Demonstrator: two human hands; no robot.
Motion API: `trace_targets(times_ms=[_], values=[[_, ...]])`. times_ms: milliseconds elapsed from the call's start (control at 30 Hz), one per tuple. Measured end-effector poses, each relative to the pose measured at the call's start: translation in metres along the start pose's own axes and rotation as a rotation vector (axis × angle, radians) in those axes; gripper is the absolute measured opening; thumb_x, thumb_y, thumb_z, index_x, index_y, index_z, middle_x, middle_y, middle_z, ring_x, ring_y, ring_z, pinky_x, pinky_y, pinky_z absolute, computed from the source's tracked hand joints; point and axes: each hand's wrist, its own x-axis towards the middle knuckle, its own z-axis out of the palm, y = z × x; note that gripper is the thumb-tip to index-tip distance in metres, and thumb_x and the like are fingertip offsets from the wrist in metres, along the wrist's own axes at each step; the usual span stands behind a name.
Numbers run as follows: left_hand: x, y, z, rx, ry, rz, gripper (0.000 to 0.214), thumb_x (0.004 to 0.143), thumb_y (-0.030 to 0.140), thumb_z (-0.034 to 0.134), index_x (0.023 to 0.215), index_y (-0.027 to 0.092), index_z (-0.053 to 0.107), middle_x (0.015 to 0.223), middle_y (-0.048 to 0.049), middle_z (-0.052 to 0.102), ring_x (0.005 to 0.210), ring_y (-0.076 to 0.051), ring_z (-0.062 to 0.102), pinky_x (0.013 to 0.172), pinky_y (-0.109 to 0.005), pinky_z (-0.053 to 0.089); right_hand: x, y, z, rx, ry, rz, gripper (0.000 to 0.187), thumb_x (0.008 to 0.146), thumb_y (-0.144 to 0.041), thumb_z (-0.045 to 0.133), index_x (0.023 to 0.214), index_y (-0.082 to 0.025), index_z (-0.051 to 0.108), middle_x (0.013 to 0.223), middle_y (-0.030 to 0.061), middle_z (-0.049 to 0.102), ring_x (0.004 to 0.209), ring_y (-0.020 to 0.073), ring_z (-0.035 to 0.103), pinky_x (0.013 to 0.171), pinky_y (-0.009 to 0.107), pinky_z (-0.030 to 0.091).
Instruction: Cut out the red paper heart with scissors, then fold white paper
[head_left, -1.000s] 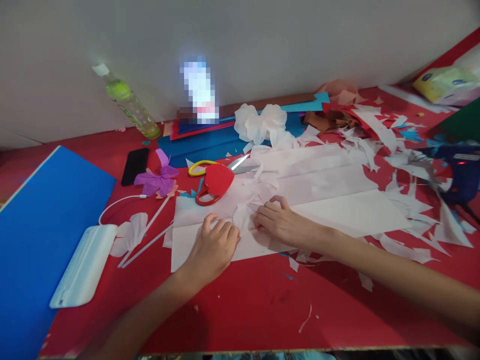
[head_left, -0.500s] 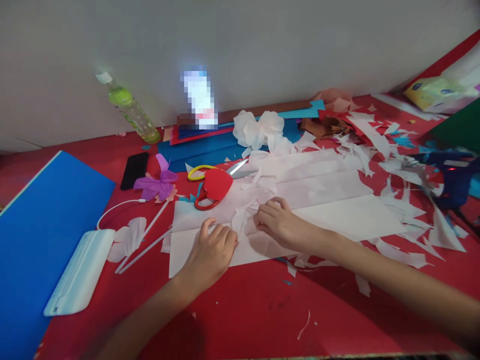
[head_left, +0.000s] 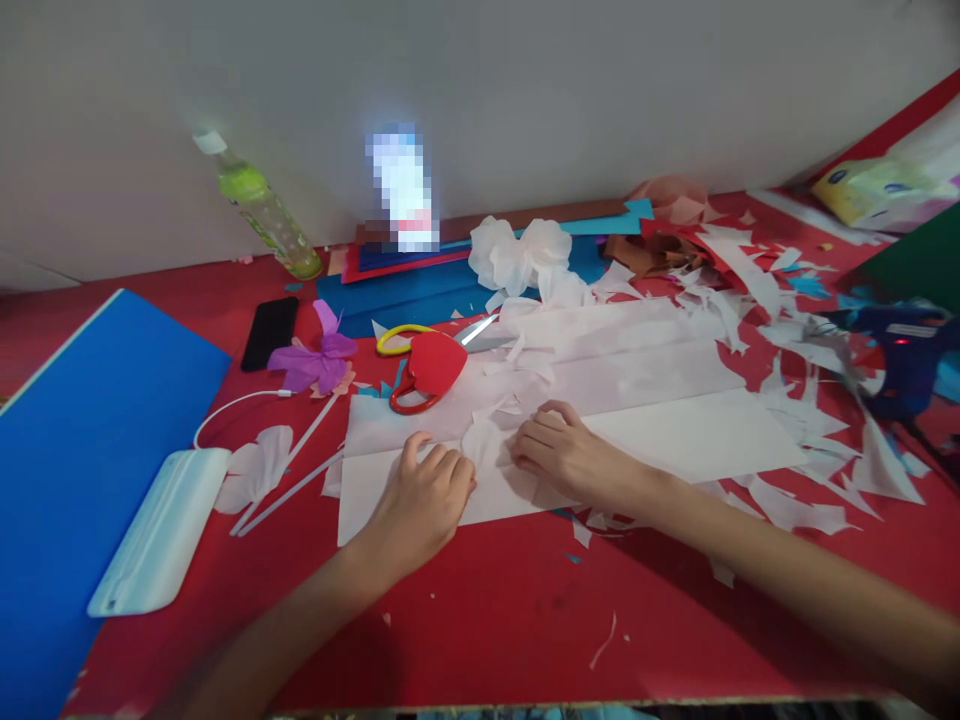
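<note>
My left hand (head_left: 427, 490) is closed, fingers curled down at the near edge of a long white crepe paper sheet (head_left: 690, 435). Beside it my right hand (head_left: 555, 448) is closed as well, its fingertips tucked under. A small crinkled white paper petal (head_left: 484, 440) shows between the two hands, and its lower end appears pinched by them; the fingertips are partly hidden. Just beyond lie scissors (head_left: 409, 400) with red and yellow handles, a red heart-shaped piece (head_left: 437, 362) over their middle. White paper flowers (head_left: 519, 255) rest at the sheet's far side.
On the left are a purple paper flower (head_left: 319, 355), a black phone (head_left: 270, 333), a white power bank (head_left: 161, 535) and a blue board (head_left: 97, 430). A bottle (head_left: 262, 210) leans on the wall. Paper scraps (head_left: 806, 425) and a blue glue gun (head_left: 900, 350) lie at right.
The view has shifted slightly. My right hand's fingers have moved a little against the white paper; my left hand stays nearly still.
</note>
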Motion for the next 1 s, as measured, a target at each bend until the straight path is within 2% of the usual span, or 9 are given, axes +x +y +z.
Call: trace_targets(times_ms=[133,367,467,567,733,867,933,1000], values=[[0.0,0.0,0.001,0.006,-0.01,-0.003,0.018,0.088,0.013,0.034,0.078,0.016,0.049,0.073,-0.002,0.054,0.071,-0.016,0.049,0.09,-0.044,0.029,-0.001,-0.003,0.001,-0.08,-0.011,-0.022,0.025,0.089,-0.009,0.032,0.08,-0.015,0.054,0.076,0.004,0.055,0.073,0.0167,0.042,0.089,0.041,0.022],[0.0,0.0,0.001,0.013,-0.007,0.0,0.021,0.088,0.014,0.032,0.078,0.015,0.049,0.073,-0.0024,0.054,0.072,-0.016,0.048,0.089,-0.044,0.03,0.002,-0.005,-0.003,-0.176,-0.035,-0.045,0.026,0.087,-0.007,0.033,0.078,-0.015,0.056,0.075,0.0053,0.055,0.072,0.0178,0.043,0.089,0.043,0.021],[0.003,0.0,-0.001,0.008,0.011,-0.007,0.022,0.089,0.014,0.031,0.078,0.016,0.05,0.074,-0.0026,0.055,0.071,-0.016,0.049,0.089,-0.044,0.03,0.002,-0.001,-0.009,-0.156,0.038,-0.039,0.026,0.088,-0.007,0.034,0.079,-0.016,0.057,0.077,0.0045,0.058,0.073,0.017,0.044,0.091,0.044,0.02],[0.005,-0.001,-0.002,0.009,0.02,-0.003,0.023,0.089,0.014,0.031,0.078,0.015,0.051,0.074,-0.0025,0.055,0.071,-0.016,0.049,0.088,-0.043,0.03,0.002,0.001,-0.013,-0.09,0.095,0.018,0.023,0.089,-0.014,0.037,0.079,-0.016,0.058,0.077,0.0039,0.06,0.074,0.0162,0.046,0.09,0.042,0.021],[0.007,-0.001,0.0,0.026,-0.003,0.007,0.021,0.089,0.014,0.032,0.079,0.015,0.051,0.074,-0.0026,0.055,0.071,-0.016,0.049,0.087,-0.043,0.03,-0.001,-0.002,-0.012,-0.045,0.038,0.033,0.023,0.089,-0.016,0.038,0.081,-0.017,0.059,0.073,0.0021,0.06,0.072,0.0154,0.046,0.086,0.041,0.02],[0.007,-0.002,0.001,0.019,-0.003,0.002,0.021,0.089,0.014,0.033,0.079,0.015,0.051,0.074,-0.0022,0.055,0.072,-0.017,0.05,0.086,-0.041,0.029,-0.002,-0.003,-0.02,-0.057,0.149,0.05,0.023,0.09,-0.02,0.04,0.077,-0.018,0.059,0.075,0.003,0.061,0.071,0.0153,0.045,0.078,0.037,0.022],[0.007,-0.001,0.001,0.02,-0.007,-0.004,0.021,0.09,0.015,0.033,0.079,0.015,0.051,0.074,-0.0023,0.055,0.072,-0.017,0.05,0.081,-0.039,0.03,-0.002,-0.007,-0.024,-0.027,0.222,0.084,0.02,0.089,-0.02,0.042,0.079,-0.017,0.059,0.077,0.0035,0.061,0.072,0.0151,0.045,0.075,0.035,0.023],[0.007,0.0,0.002,0.035,-0.006,-0.016,0.021,0.091,0.016,0.033,0.079,0.015,0.051,0.073,-0.0024,0.055,0.071,-0.017,0.051,0.075,-0.036,0.031,-0.001,-0.013,-0.024,0.015,0.233,0.093,0.018,0.088,-0.018,0.043,0.082,-0.017,0.06,0.077,0.0033,0.06,0.073,0.0148,0.046,0.073,0.034,0.023]])
